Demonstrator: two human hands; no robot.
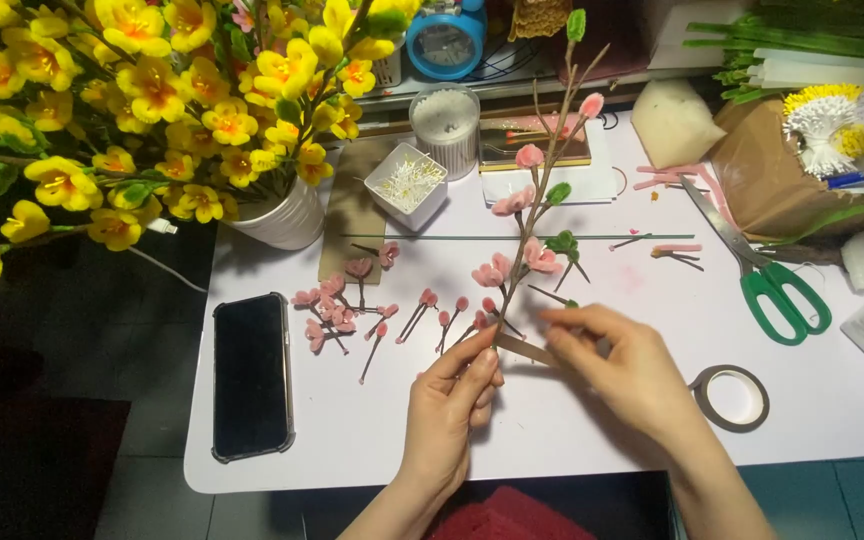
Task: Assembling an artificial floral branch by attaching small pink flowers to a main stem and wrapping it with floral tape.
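The left hand [449, 398] pinched the base of a brown handmade branch with pink blossoms [537, 200], whose long axis ran toward the frame's upper right. The right hand [620, 365], just beside it, held taut a strip of brown tape [524, 349] at the stem.

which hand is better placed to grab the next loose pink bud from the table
Left, likely: the left hand grips the brown flowering branch beside the loose pink buds; the right hand pinches brown tape, farther away.

Near edge of the desk [352, 450] is open between phone [252, 375] and tape roll [731, 397]; loose pink buds [372, 315] and scissors [762, 270] clutter the middle.
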